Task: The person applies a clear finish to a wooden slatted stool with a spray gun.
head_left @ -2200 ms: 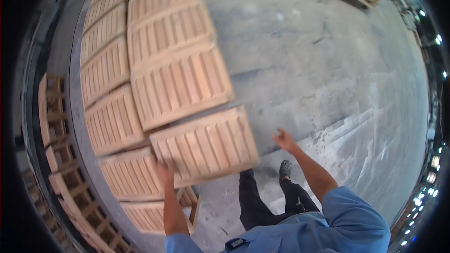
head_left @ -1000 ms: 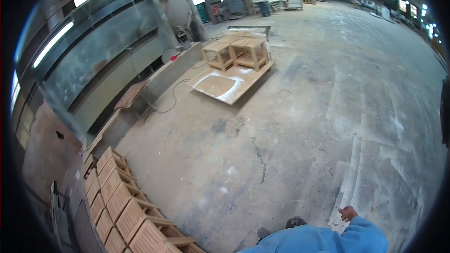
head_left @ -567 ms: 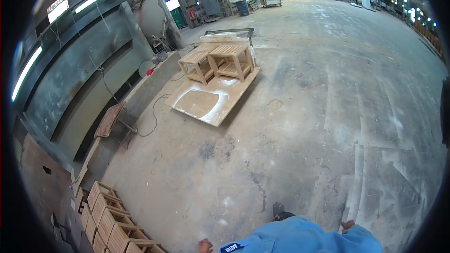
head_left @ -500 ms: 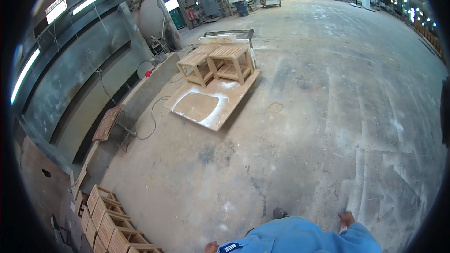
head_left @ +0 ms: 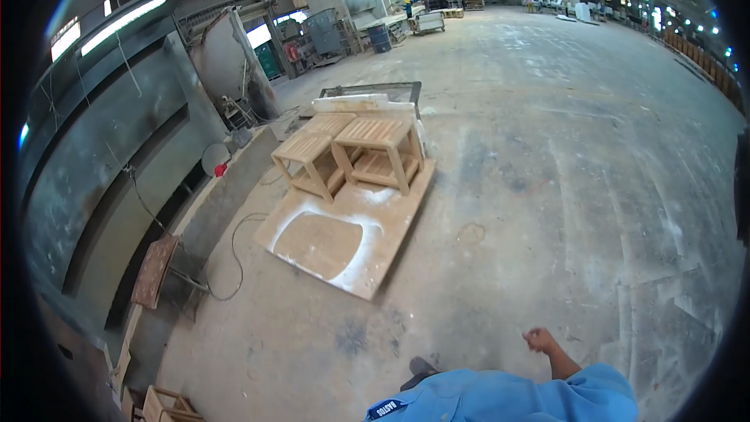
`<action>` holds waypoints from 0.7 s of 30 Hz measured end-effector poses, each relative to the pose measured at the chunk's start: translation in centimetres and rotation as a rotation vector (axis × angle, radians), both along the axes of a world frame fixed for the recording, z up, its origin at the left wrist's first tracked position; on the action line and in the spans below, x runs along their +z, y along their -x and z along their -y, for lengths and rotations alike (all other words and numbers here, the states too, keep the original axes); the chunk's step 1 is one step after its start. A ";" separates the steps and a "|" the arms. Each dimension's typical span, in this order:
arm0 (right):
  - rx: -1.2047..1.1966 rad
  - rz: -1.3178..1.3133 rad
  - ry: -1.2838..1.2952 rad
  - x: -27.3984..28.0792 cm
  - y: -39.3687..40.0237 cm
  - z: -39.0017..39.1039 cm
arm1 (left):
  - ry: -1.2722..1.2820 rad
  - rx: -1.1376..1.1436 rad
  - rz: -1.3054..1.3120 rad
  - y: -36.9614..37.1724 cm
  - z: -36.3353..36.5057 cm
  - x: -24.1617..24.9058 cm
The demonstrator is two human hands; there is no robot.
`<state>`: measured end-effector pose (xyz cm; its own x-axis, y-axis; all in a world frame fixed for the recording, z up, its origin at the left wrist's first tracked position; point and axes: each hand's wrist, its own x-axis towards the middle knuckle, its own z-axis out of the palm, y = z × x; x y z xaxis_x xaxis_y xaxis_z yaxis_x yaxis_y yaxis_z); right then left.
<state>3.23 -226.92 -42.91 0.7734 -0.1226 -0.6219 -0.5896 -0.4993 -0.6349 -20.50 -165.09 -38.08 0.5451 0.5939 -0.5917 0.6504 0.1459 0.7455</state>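
My right hand (head_left: 541,341) is out in front of my blue sleeve, over the concrete floor. Its fingers are curled in, and I see nothing in them. My left hand is out of the picture. Ahead of me, two slatted wooden stools (head_left: 373,133) stand side by side at the far end of a flat board (head_left: 319,241). The board carries white overspray around a bare rounded patch. Neither stool is touched by my visible hand.
More wooden stools (head_left: 168,405) stand at the lower left. A low wall (head_left: 234,160) runs along the left, with a reddish panel (head_left: 155,270) leaning out and a hose (head_left: 237,258) hanging to the floor. Farther back are a blue drum (head_left: 380,38) and a cart (head_left: 427,23).
The board and its stools appear nearer and lower. My right hand has swung forward, my left hand has left the view, and a shoe shows farther forward.
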 end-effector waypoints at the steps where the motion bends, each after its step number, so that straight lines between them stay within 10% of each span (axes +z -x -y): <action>1: -0.031 -0.086 -0.030 -0.2 -0.2 -1.2 | -0.001 -0.009 0.005 -3.4 -1.1 0.2; 10: -0.198 -0.405 -0.028 -0.3 -10.6 -9.5 | -0.024 0.185 0.108 -21.3 -11.2 6.0; 21: -0.226 -0.012 -0.399 -1.9 -70.6 -30.0 | 0.016 0.719 0.075 -30.5 -6.9 4.0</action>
